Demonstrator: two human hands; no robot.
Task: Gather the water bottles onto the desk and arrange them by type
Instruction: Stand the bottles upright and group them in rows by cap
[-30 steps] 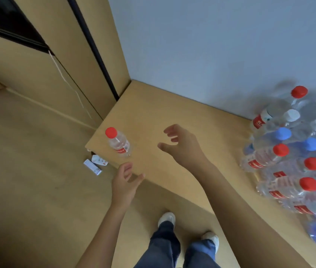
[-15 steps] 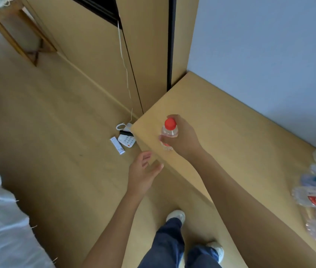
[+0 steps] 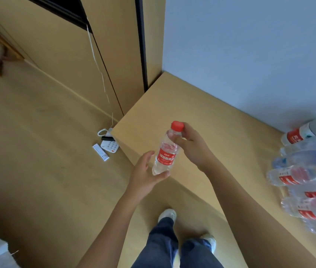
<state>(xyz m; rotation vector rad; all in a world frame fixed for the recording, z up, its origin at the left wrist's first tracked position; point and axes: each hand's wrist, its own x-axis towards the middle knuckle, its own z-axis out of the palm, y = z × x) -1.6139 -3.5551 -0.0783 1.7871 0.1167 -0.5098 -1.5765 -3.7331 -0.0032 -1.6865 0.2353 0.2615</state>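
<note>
Nearest, the left hand cups under the base of a red-capped bottle, its fingers loosely spread and its thumb touching the bottom. The right hand grips the bottle's neck just below the cap, fingers curled round it, holding it tilted in the air over the table's front-left corner. Farther right, a cluster of red- and blue-capped bottles lies on the table. Beyond the corner, a phone and a remote lie on the floor.
</note>
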